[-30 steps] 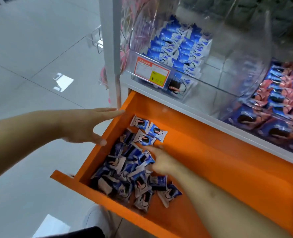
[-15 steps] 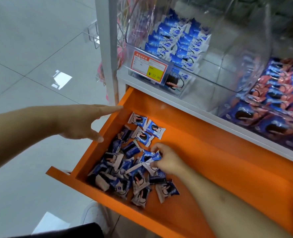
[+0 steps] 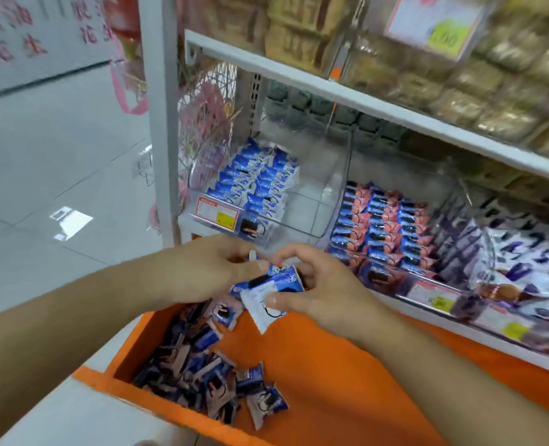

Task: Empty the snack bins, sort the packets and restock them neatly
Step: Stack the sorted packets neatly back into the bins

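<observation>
- My right hand [image 3: 311, 284] grips a small bunch of blue-and-white packets [image 3: 268, 286], thumb pressed on the white wrapper at the front and fingers curled round the back.
- My left hand [image 3: 208, 268] meets it from the other side, fingertips pinching the top of the same bunch (just how many packets are in it I cannot tell; they overlap and blur).
- Both hands hover above the far left corner of the orange drawer [image 3: 331, 365], which stands pulled out below the shelf.
- A loose heap of packets [image 3: 202, 368] lies along the drawer's left side, running from the far left corner down to the front edge, wrappers pointing every way. The rest of the drawer floor, toward the right, shows bare orange.
- On the shelf just behind the drawer sits a clear bin [image 3: 315, 204]. Its left part holds neat rows of blue-and-white packets [image 3: 257, 181], and its right part shows the see-through floor.
- A price tag [image 3: 216, 214] in red, white and yellow is fixed on that bin's front left edge.
- Beside it on the right, a second bin carries rows of pink-and-blue packets [image 3: 382, 226], standing close together.
- Further right are purple-and-white packets [image 3: 524, 252], blurred.
- The upper shelf [image 3: 363, 101] crosses above the bins, with tan wrapped snacks [image 3: 460, 85] stacked on it (too smeared to make out).
- A white upright post [image 3: 162, 117] stands at the shelf's left end, with grey floor tiles [image 3: 57, 162] beyond it.
</observation>
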Motion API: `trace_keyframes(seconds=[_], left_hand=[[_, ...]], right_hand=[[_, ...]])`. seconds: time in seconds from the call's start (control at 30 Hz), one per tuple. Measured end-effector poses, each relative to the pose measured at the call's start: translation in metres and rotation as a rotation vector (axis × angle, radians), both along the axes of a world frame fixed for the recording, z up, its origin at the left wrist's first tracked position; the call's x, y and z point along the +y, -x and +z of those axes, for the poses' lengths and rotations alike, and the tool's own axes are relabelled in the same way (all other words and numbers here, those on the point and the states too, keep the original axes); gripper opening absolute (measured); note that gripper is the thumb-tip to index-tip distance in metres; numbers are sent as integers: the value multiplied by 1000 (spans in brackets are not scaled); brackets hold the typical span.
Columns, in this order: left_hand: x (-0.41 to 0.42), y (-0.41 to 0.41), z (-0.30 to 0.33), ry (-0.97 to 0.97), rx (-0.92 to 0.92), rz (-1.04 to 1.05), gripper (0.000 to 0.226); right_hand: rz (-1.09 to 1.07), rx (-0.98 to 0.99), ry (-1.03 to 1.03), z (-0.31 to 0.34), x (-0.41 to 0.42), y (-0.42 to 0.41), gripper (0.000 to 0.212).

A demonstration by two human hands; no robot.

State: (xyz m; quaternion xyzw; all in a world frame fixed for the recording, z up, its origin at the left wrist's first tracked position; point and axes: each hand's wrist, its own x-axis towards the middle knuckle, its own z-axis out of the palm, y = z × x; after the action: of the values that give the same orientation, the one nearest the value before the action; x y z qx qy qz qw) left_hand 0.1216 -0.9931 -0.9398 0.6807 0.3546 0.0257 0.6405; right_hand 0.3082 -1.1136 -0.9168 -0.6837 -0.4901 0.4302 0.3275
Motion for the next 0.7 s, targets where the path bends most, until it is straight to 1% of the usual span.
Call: trace_keyframes(seconds=[0.03,0.07,0.1,0.13,0.17,0.2,0.23,0.3,0.37,0.43,0.53,0.7], left_hand=[[-11,-2,34,-8,-55,13,25],[-18,-2,50,-10,-144,46,27],[-28,0,66,12,-191,95,31],[-34,-1,70,15,-222,154,38],[-41,0,77,66,-224,190,50],[-42,-1,76,89,-251,231,55],[-50,-4,82,126,-273,296,50],[-63,-12,89,192,-324,390,32],[-75,-19,90,222,-328,442,29],[-78,-23,86,211,-310,455,21],[-79,-29,84,190,-323,461,18],[-72,-36,80,169,-323,431,19]], right_hand=[[-23,-1,-22,14,-6,0,46],[-63,0,-51,26,-13,-1,47],[-119,12,-80,37,-20,-3,48],[-176,23,-110,47,-28,-5,47],[-222,28,-138,56,-35,-8,46],[-253,26,-165,63,-43,-11,44],[-270,24,-188,69,-51,-15,42],[-286,39,-218,74,-65,-20,40],[-281,50,-227,76,-77,-24,34],[-269,32,-226,75,-80,-28,31],[-265,37,-220,79,-80,-32,37],[-269,85,-237,84,-82,-40,34]])
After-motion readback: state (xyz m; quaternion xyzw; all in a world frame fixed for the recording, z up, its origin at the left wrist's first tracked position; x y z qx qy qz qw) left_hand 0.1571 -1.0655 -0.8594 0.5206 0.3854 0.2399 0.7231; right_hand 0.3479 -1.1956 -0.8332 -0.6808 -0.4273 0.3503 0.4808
